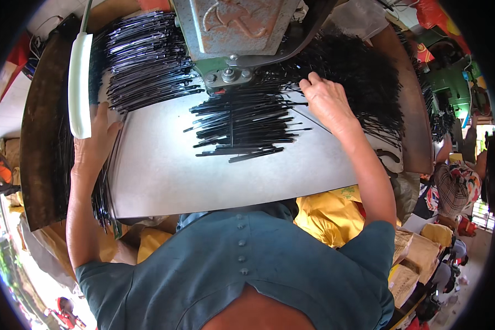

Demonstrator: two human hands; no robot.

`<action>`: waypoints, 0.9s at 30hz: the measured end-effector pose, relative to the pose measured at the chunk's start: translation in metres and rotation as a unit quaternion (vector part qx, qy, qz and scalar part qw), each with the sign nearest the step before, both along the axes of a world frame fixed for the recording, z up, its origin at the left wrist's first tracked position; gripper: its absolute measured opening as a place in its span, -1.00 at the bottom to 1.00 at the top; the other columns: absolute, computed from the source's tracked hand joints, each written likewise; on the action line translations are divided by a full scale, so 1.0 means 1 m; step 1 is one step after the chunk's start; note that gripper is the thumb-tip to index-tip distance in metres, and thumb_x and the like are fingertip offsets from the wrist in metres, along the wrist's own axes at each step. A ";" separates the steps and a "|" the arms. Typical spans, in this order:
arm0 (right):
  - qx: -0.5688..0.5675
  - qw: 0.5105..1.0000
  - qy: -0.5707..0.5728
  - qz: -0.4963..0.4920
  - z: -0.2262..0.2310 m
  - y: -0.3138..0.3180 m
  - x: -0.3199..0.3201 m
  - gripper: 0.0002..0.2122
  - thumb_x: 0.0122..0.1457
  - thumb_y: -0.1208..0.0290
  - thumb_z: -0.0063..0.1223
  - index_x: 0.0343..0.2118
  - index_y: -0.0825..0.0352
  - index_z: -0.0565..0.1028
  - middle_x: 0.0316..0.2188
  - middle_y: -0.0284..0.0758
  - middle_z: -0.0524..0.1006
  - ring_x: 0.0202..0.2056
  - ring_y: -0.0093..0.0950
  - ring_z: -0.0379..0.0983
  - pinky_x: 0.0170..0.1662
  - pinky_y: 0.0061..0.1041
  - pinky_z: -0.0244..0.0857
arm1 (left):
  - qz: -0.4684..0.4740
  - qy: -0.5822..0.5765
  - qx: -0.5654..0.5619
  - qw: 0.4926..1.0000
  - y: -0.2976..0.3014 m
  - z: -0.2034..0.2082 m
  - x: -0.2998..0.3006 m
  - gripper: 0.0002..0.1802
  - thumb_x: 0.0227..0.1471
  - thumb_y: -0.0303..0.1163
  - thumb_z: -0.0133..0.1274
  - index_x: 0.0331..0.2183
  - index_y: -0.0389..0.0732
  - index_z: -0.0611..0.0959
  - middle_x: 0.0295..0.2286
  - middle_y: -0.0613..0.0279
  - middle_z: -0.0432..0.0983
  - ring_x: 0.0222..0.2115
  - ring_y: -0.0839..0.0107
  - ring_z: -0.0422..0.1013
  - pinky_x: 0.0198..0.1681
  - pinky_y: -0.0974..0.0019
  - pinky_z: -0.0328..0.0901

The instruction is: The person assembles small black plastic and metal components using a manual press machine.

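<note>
- Pale worktop (159,181) fills the head view's middle, a grey-green machine (231,27) at twelve o'clock.
- Black strips (242,121) lie loosely bunched below the machine, just short of twelve.
- Left hand (98,133), toward ten — thumb spread, partly behind a white lamp (80,88); cannot tell whether it grips anything.
- Right hand (327,104), at two — fingers bent narrow, between strips and dark heap (374,82); any hold, cannot tell.

bright sheen on the pale tabletop (154,170), fisheye edges bent, corners black.
</note>
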State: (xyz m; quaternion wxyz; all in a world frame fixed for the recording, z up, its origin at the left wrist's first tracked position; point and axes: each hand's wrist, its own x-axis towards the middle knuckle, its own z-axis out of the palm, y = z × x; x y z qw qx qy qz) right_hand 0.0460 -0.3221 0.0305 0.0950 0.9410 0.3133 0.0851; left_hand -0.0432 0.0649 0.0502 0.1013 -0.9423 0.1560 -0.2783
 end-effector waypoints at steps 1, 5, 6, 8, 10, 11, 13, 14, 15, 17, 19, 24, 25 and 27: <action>0.024 0.999 0.018 -0.019 0.002 0.002 0.001 -0.91 -0.22 0.64 -0.12 -0.56 0.42 0.34 -0.52 -0.16 0.36 -0.50 -0.26 0.38 -0.45 -0.38 0.29 | 0.002 0.000 -0.001 1.000 -0.006 0.002 -0.004 -0.84 -0.20 -0.43 0.02 -0.50 -0.31 0.44 -0.67 0.24 0.36 -0.69 0.49 0.29 -0.66 0.46 0.19; 0.150 0.989 -0.008 -0.006 0.004 0.015 0.002 -0.97 -0.07 0.57 -0.15 -0.55 0.39 0.30 -0.58 -0.16 0.36 -0.53 -0.18 0.36 -0.51 -0.32 0.26 | 0.005 0.236 -0.244 0.941 -0.081 0.006 -0.001 -0.76 -0.19 -0.33 0.05 -0.58 -0.34 0.46 -0.63 0.16 0.35 -0.62 0.36 0.33 -0.55 0.36 0.25; 0.177 0.984 -0.003 -0.005 0.005 0.020 0.000 -0.94 -0.01 0.52 -0.16 -0.55 0.36 0.28 -0.60 -0.17 0.36 -0.55 -0.17 0.34 -0.53 -0.29 0.25 | -0.043 0.213 -0.253 0.943 -0.100 -0.002 0.001 -0.76 -0.20 -0.34 0.06 -0.62 -0.33 0.46 -0.66 0.17 0.33 -0.64 0.34 0.32 -0.56 0.36 0.24; 0.218 0.976 0.014 -0.015 0.007 0.029 -0.004 -0.94 0.00 0.48 -0.14 -0.49 0.34 0.32 -0.58 -0.17 0.39 -0.55 -0.18 0.36 -0.52 -0.32 0.24 | -0.073 0.228 -0.271 0.932 -0.131 -0.013 0.007 -0.73 -0.25 -0.26 0.08 -0.65 -0.28 0.47 -0.67 0.16 0.32 -0.61 0.24 0.31 -0.54 0.28 0.23; 0.252 0.967 0.018 -0.008 0.008 0.036 -0.010 -0.93 0.00 0.47 -0.13 -0.47 0.34 0.35 -0.59 -0.16 0.39 -0.56 -0.20 0.36 -0.52 -0.35 0.24 | -0.077 0.224 -0.260 0.936 -0.146 -0.032 0.014 -0.74 -0.26 -0.27 0.08 -0.65 -0.29 0.47 -0.65 0.14 0.34 -0.58 0.19 0.32 -0.50 0.23 0.22; 0.317 0.944 0.088 -0.036 0.006 0.039 -0.012 -0.90 0.01 0.45 -0.12 -0.43 0.35 0.37 -0.63 -0.20 0.40 -0.58 -0.30 0.37 -0.53 -0.42 0.24 | -0.071 0.229 -0.260 0.935 -0.150 -0.040 0.016 -0.76 -0.25 -0.30 0.07 -0.64 -0.29 0.47 -0.64 0.13 0.35 -0.58 0.19 0.32 -0.48 0.22 0.22; 0.449 0.859 0.234 -0.075 -0.004 0.046 -0.012 -0.85 0.03 0.40 -0.09 -0.39 0.36 0.41 -0.75 -0.37 0.36 -0.68 -0.62 0.29 -0.62 -0.62 0.16 | -0.058 0.236 -0.274 0.930 -0.155 -0.046 0.018 -0.78 -0.24 -0.32 0.06 -0.64 -0.29 0.47 -0.64 0.12 0.35 -0.57 0.18 0.32 -0.47 0.22 0.22; 0.479 0.821 0.295 -0.094 -0.005 0.048 -0.013 -0.85 0.03 0.41 -0.10 -0.39 0.38 0.41 -0.75 -0.41 0.34 -0.69 -0.69 0.25 -0.65 -0.67 0.13 | -0.044 0.244 -0.288 0.925 -0.156 -0.047 0.018 -0.80 -0.23 -0.35 0.04 -0.63 -0.30 0.47 -0.64 0.11 0.36 -0.56 0.18 0.32 -0.45 0.21 0.22; 0.506 0.778 0.355 -0.112 -0.003 0.051 -0.014 -0.85 0.04 0.42 -0.11 -0.39 0.39 0.41 -0.75 -0.45 0.33 -0.70 -0.75 0.21 -0.69 -0.73 0.09 | -0.045 0.244 -0.286 0.925 -0.154 -0.047 0.019 -0.80 -0.23 -0.35 0.04 -0.63 -0.30 0.47 -0.64 0.11 0.36 -0.56 0.18 0.32 -0.45 0.21 0.22; 0.558 0.710 0.415 -0.117 0.000 0.058 -0.015 -0.85 0.04 0.43 -0.11 -0.39 0.41 0.41 -0.75 -0.44 0.33 -0.71 -0.77 0.19 -0.71 -0.77 0.05 | -0.081 0.215 -0.330 0.916 -0.147 -0.044 0.022 -0.85 -0.22 -0.42 0.01 -0.61 -0.31 0.46 -0.64 0.08 0.36 -0.59 0.19 0.33 -0.50 0.24 0.22; 0.603 0.633 0.471 -0.119 -0.001 0.065 -0.016 -0.84 0.04 0.44 -0.11 -0.38 0.42 0.41 -0.75 -0.44 0.33 -0.72 -0.78 0.17 -0.74 -0.81 0.00 | -0.077 0.206 -0.407 0.887 -0.139 -0.036 0.026 -0.89 -0.22 -0.49 0.00 -0.60 -0.33 0.44 -0.66 0.06 0.35 -0.64 0.20 0.32 -0.56 0.30 0.21; 0.621 0.622 0.469 -0.084 -0.005 0.078 -0.012 -0.83 0.01 0.43 -0.07 -0.41 0.43 0.43 -0.73 -0.48 0.31 -0.72 -0.78 0.15 -0.74 -0.83 -0.03 | -0.059 0.201 -0.459 0.863 -0.130 -0.021 0.040 -0.93 -0.19 -0.56 -0.07 -0.51 -0.31 0.45 -0.61 0.02 0.35 -0.58 0.13 0.32 -0.51 0.23 0.20; 0.615 0.632 0.463 -0.090 -0.005 0.079 -0.013 -0.84 -0.01 0.43 -0.05 -0.43 0.43 0.43 -0.74 -0.49 0.31 -0.72 -0.78 0.15 -0.73 -0.82 -0.03 | -0.067 0.179 -0.449 0.873 -0.130 -0.023 0.042 -0.91 -0.19 -0.57 -0.07 -0.48 -0.31 0.46 -0.62 0.04 0.33 -0.59 0.15 0.31 -0.51 0.24 0.19; 0.626 0.628 0.452 -0.100 -0.003 0.082 -0.014 -0.86 -0.02 0.44 -0.04 -0.46 0.42 0.44 -0.74 -0.50 0.30 -0.73 -0.79 0.13 -0.72 -0.83 -0.03 | -0.077 0.156 -0.439 0.882 -0.131 -0.025 0.044 -0.89 -0.19 -0.57 -0.07 -0.46 -0.31 0.47 -0.63 0.06 0.31 -0.60 0.16 0.29 -0.52 0.26 0.19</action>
